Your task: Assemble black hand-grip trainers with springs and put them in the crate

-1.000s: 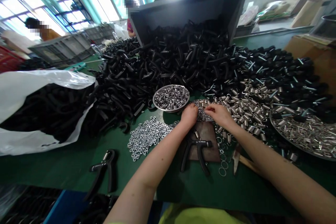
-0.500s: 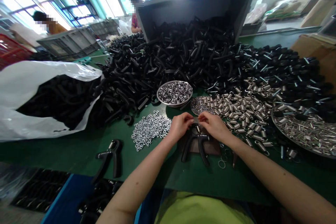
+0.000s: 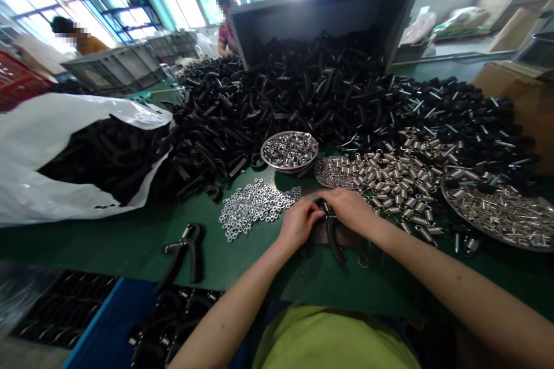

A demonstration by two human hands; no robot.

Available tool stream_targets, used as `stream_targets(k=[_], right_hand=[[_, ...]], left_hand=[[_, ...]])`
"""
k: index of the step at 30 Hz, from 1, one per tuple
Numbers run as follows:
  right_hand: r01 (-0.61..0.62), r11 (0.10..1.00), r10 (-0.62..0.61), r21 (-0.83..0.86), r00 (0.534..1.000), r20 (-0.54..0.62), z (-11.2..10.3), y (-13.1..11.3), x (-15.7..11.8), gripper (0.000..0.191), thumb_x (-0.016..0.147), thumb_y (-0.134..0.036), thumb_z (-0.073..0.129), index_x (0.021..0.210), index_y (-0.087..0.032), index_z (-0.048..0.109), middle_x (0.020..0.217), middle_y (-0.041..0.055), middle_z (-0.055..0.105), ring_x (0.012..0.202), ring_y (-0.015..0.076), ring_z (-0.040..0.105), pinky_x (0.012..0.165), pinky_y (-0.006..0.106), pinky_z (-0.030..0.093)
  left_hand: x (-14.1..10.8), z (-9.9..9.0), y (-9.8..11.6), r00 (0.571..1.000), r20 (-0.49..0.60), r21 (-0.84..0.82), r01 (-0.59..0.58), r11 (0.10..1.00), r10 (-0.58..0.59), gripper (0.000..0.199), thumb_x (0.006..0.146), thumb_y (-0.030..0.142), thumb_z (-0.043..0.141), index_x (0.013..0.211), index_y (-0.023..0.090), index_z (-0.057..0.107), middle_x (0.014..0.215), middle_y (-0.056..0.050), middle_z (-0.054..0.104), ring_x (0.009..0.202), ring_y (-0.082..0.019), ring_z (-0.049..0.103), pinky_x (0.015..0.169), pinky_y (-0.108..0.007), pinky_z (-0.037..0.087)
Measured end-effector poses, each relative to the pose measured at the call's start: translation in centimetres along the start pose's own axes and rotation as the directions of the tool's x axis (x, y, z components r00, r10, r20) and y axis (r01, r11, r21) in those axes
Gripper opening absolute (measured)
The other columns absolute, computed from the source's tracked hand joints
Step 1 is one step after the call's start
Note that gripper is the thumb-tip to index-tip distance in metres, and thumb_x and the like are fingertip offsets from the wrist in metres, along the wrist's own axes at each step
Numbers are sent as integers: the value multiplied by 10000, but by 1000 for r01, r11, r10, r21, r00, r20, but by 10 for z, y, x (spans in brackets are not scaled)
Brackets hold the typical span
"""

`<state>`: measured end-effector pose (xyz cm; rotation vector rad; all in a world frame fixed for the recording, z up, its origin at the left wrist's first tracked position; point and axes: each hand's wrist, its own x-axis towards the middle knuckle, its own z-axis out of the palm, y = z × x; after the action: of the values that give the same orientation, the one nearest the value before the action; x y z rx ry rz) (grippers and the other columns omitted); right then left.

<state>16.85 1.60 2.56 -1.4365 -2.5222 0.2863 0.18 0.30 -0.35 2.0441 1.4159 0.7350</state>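
A black hand grip with a metal spring lies over a dark plate at the table's front. Around its upper left part my left hand is closed, fingers bent. My right hand grips the top right of the same piece, by the spring. Its left handle is mostly hidden by my left hand. Left of my hands is a pile of small nuts. Another black hand grip lies farther left. Loose springs are heaped right of my right hand.
Behind my hands stands a bowl of metal parts. A large heap of black handles spills from a grey crate. A white bag is at left, a blue bin below, and a tray of pins right. Two people are behind.
My left hand has moved down onto the hand grip's left side, covering its left handle. My right hand has closed in around the top by the spring. The view has shifted slightly.
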Motion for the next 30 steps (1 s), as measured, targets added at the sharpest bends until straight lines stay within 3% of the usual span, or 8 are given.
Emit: stream_targets(k=[4,7,10,13,16,22,26,30], right_hand=[[-92,996,92,5,992,-89,-8,23,-62,283,876,-224,447,1135,-217,563,1100,74,642,1013,221,571,842,357,457],[-225,974,224,-9,972,-73,-7,48,-133,230,829,-366,518,1017,-261,598,975,54,663,879,234,618,690,355,505],[-372,926,369,-66,928,-47,6,71,-195,271,741,-458,592,916,-251,605,855,56,657,749,240,633,586,351,514],[-487,871,484,-61,873,-65,18,80,-223,248,780,-451,524,861,-227,592,818,72,658,746,251,643,629,379,521],[-547,837,546,1,836,-62,11,71,-214,293,831,-468,439,933,-231,576,891,73,676,726,249,660,586,370,521],[-309,914,366,263,907,-206,-25,23,-125,378,915,-327,328,1249,-238,481,1136,85,646,982,230,631,792,349,512],[-236,932,290,274,940,-181,-11,11,-74,392,906,-259,338,1263,-209,493,1172,91,633,1023,238,617,844,379,499],[-270,930,307,248,944,-124,1,18,-78,370,911,-266,345,1232,-226,526,1170,71,639,1004,229,630,832,374,510]], left_hand=[[3,6,0,1000,9,77,-11,997,10,97,833,256,561,782,183,601,799,-9,592,774,-147,559,698,-242,409],[4,9,-2,1000,17,139,-28,990,25,112,839,293,562,807,192,597,826,-7,591,786,-144,562,709,-240,418],[3,11,-3,995,22,237,-95,967,92,130,857,313,540,846,195,592,856,-12,594,808,-144,559,722,-237,419],[0,11,-2,976,83,378,-219,900,203,196,896,341,465,891,196,596,895,-39,600,845,-163,551,722,-253,412],[-3,10,-1,957,131,445,-290,847,258,259,915,372,407,897,197,597,902,-51,605,848,-176,543,705,-263,407],[-7,5,4,963,123,458,-270,847,240,262,915,382,405,894,213,603,920,-36,601,870,-168,520,702,-250,410],[-16,-1,13,963,173,516,-268,813,207,256,925,330,379,911,234,617,946,-50,580,890,-175,505,705,-258,428],[-31,-4,19,976,180,560,-205,803,124,320,906,274,395,1203,302,508,1061,-70,541,950,-206,509,633,-249,449]])
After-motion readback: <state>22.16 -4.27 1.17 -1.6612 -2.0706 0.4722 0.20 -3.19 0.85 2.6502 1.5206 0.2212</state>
